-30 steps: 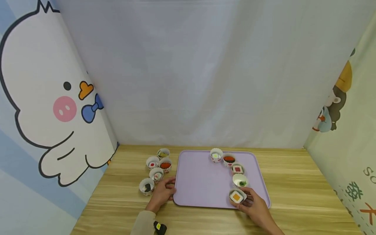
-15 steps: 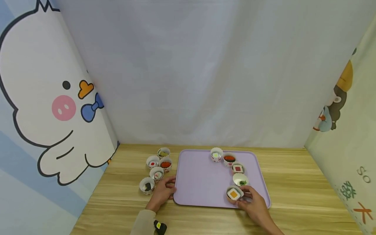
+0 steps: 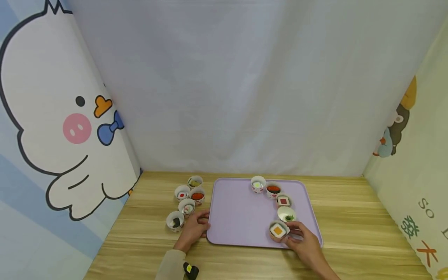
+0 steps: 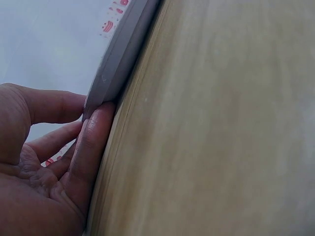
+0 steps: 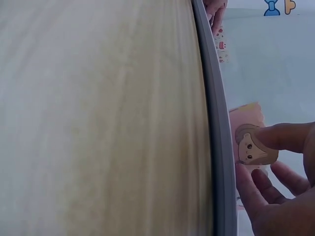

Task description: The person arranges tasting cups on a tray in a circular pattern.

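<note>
My right hand (image 3: 306, 244) pinches a paper cup (image 3: 273, 235) between thumb and fingers at the front right of the lilac tray (image 3: 241, 217). Inside that cup is a white square sushi piece (image 3: 278, 230) with an orange centre. The right wrist view shows the cup's pink side (image 5: 246, 115), printed with a cartoon face. At the tray's left edge, my left hand (image 3: 191, 230) holds the rim with thumb and fingers; the left wrist view shows thumb and finger meeting at the tray's edge (image 4: 110, 73).
Several sushi cups curve along the tray's right side, including a red-topped one (image 3: 273, 189) and one with green (image 3: 287, 216). Left of the tray, several more cups cluster, a dark-filled one (image 3: 175, 222) near my left hand. A black lump with yellow (image 3: 190, 271) lies by the sleeve.
The paper cup in my right hand has shifted slightly left and back, closer below the cup with green. My left hand stays at the tray's edge.
</note>
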Motion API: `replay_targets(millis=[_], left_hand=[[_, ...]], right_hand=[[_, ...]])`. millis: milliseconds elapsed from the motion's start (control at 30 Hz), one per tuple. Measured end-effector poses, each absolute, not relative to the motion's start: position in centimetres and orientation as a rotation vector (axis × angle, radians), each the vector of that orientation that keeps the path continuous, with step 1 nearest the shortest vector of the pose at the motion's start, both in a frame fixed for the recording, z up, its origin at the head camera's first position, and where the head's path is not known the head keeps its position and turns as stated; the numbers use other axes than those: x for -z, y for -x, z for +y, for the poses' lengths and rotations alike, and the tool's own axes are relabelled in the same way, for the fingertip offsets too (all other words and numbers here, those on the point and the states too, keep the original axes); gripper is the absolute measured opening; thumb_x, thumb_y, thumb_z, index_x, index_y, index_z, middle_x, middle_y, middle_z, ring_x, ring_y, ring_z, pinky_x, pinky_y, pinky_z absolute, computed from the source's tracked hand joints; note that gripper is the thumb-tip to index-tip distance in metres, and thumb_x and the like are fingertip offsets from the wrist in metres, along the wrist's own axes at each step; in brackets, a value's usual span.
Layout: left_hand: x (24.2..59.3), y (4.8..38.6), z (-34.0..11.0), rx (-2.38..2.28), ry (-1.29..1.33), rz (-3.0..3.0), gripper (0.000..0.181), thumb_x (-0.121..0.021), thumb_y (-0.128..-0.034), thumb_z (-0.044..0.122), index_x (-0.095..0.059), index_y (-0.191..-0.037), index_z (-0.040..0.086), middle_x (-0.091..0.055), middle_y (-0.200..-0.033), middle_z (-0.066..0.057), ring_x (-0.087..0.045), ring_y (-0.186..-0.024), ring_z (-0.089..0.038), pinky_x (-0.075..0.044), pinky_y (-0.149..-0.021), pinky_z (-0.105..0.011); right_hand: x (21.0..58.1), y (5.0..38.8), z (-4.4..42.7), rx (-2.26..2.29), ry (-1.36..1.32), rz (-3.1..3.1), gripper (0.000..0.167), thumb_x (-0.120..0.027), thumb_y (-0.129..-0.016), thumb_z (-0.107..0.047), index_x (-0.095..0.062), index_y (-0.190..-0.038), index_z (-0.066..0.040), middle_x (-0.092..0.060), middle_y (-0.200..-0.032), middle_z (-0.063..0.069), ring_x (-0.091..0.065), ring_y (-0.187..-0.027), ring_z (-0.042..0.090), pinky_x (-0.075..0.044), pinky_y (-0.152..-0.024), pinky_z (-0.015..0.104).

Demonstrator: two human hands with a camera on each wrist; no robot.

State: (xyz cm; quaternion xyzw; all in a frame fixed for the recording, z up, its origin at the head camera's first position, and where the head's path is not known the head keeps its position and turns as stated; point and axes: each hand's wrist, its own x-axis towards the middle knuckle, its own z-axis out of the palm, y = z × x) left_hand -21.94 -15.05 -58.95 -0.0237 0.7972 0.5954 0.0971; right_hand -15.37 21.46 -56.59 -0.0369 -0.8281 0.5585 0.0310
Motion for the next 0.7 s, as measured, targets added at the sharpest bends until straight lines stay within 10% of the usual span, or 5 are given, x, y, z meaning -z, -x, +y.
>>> replay_targets(millis=[700], left_hand=[[59.1, 22.0, -15.1, -1.775, 0.081, 2.353, 0.053, -0.063, -0.0848, -0.002, -0.055, -0.137, 0.001, -0.061, -0.121, -0.016, -0.059, -0.089, -0.015, -0.056, -0.058, -0.031]], right_hand=[[54.1, 15.8, 25.8, -1.478, 0.163, -2.676, 0.050, -0.075, -0.082, -0.003, -0.057, -0.129, 0.001, -0.061, -0.131, 0.021, -0.065, -0.112, 0.023, -0.053, -0.082, 0.015]])
